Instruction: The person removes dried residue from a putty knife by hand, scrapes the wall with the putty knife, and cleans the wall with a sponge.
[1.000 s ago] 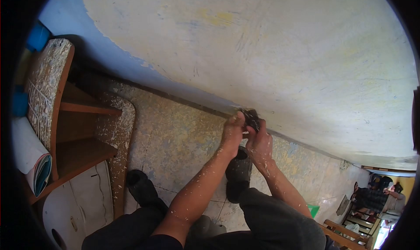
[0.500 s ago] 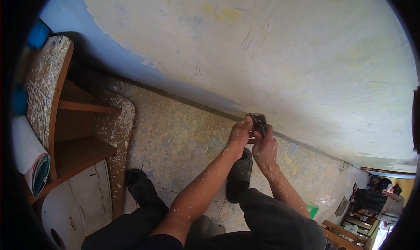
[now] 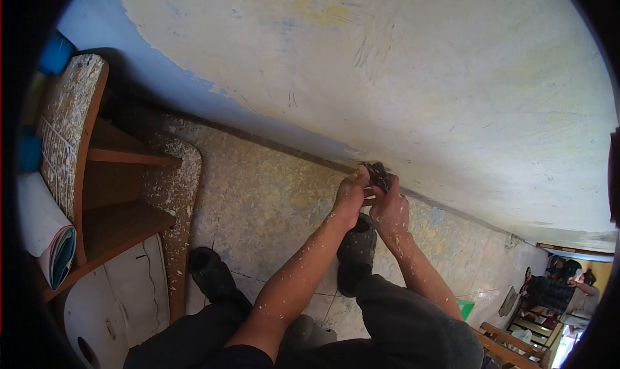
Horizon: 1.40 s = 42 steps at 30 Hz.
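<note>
Between my two hands is a small dark, flat object [image 3: 377, 175] flecked with pale chips; I cannot make out its exact kind. My left hand [image 3: 352, 193] grips its left side, thumb along the top. On its right side, my right hand [image 3: 391, 212] closes round it with bent fingers. The object is close to the foot of the wall [image 3: 413, 97], though I cannot tell if it touches. Most of the wall is bare and whitish, with blue paint left along its left and lower edge. Paint flakes cling to both forearms.
Paint flakes cover the tiled floor [image 3: 252, 194]. A wooden shelf unit [image 3: 87, 156], also strewn with flakes, stands at left beside a white panel [image 3: 113, 298]. My dark shoes [image 3: 355, 253] are below my hands. Wooden furniture [image 3: 510, 349] and a person [image 3: 578, 301] appear at far right.
Both hands and the dark object have shifted slightly up and left, and the object has tilted. My right fingers are curled closer round it. The wall looks the same.
</note>
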### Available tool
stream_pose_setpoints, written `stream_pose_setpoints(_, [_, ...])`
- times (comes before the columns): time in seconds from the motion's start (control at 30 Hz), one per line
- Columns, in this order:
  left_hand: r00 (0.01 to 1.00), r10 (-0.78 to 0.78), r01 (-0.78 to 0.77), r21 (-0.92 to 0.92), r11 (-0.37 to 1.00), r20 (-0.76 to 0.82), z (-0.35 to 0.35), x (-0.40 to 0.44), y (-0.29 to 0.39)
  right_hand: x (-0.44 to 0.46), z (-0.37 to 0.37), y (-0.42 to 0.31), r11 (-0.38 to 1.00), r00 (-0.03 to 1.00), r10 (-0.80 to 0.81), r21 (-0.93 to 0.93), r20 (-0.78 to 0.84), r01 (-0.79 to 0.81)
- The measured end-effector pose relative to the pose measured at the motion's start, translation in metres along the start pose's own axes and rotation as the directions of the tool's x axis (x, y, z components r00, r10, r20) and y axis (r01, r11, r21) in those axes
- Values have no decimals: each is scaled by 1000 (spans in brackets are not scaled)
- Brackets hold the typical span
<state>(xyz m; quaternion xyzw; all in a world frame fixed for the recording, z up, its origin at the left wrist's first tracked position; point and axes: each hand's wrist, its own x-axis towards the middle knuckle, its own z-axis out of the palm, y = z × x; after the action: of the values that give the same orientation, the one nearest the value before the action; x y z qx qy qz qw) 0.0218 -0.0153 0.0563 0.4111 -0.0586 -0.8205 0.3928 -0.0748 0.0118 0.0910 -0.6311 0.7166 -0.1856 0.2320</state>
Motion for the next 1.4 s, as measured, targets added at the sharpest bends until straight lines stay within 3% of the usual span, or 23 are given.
stream_pose_setpoints(0.07, [999,3,-3,2,1000,-39,-3,-1,7,5,4,-12,999,1000,29,-21,9,-29])
stream_pose_setpoints(0.13, [994,104,-109,-137,985,-42,-16,0,18,13,8,-35,947,995,35,-321,90,-4])
stream_pose_setpoints(0.17, [994,105,-110,-137,984,-40,-16,1,17,14,7,-34,947,996,34,-322,88,-4])
stream_pose_setpoints(0.27, [995,87,-91,-80,993,-54,-13,4,14,12,3,-23,966,995,-58,-247,80,76])
stream_pose_setpoints(0.33, [1000,9,-8,30,1000,-24,-3,5,-3,2,5,1,1000,1000,5,19,3,-5])
stream_pose_setpoints(0.47, [998,-64,64,43,997,15,-9,13,-8,0,9,7,997,998,53,-56,18,-52])
stream_pose_setpoints(0.53, [994,72,-83,-138,987,-87,-14,2,6,4,10,-25,989,995,54,-144,86,-41])
stream_pose_setpoints(0.57, [994,74,-85,-137,987,-85,-16,2,11,10,8,-29,989,995,52,-143,84,-40])
stream_pose_setpoints(0.63, [991,128,-135,-287,948,-43,-18,1,18,15,5,-33,995,991,-90,-34,98,94])
stream_pose_setpoints(0.67, [990,131,-138,-284,949,-42,-18,2,13,14,4,-25,995,991,-92,-31,96,95])
stream_pose_setpoints(0.73, [987,117,-133,-142,981,-109,-14,8,1,13,-5,-1,951,957,-259,211,131,228])
stream_pose_setpoints(0.77, [987,120,-135,-146,980,-110,-13,7,-6,6,-11,5,950,956,-262,209,133,231])
stream_pose_setpoints(0.8, [992,70,-88,-190,978,-101,-11,3,-11,-3,-19,5,921,940,-101,387,326,-35])
stream_pose_setpoints(0.83, [996,18,-39,-235,971,-90,-11,1,-16,-10,-23,5,812,847,18,487,531,-323])
stream_pose_setpoints(0.87, [995,14,-36,-239,970,-96,-15,2,-21,-16,-22,7,812,843,21,483,538,-328])
stream_pose_setpoints(0.93, [998,34,-42,-136,990,-57,-23,1,-26,-26,-21,10,657,809,53,589,586,-470])
stream_pose_setpoints(0.97, [998,35,-43,-133,990,-61,-26,0,-26,-26,-23,8,655,808,51,591,587,-471])
stream_pose_setpoints(1.03, [989,58,-65,47,997,134,-24,-11,-14,-25,-30,5,606,782,-8,625,624,-493])
stream_pose_setpoints(1.17, [985,69,-91,134,987,159,-19,-19,-6,-32,-25,6,501,812,36,692,583,-519])
stream_pose_setpoints(1.23, [991,130,-131,242,962,19,-13,-22,-8,-32,-29,1,688,837,163,548,522,-476])
stream_pose_setpoints(1.27, [991,130,-131,238,962,18,-11,-25,-10,-31,-33,-4,690,836,163,545,524,-476])
stream_pose_setpoints(1.33, [961,267,-277,244,929,74,-7,-31,-12,-27,-39,-16,827,867,124,432,483,-359])
stream_pose_setpoints(1.4, [966,250,-258,162,953,69,-3,-40,-9,-26,-39,-17,798,856,127,461,501,-389])
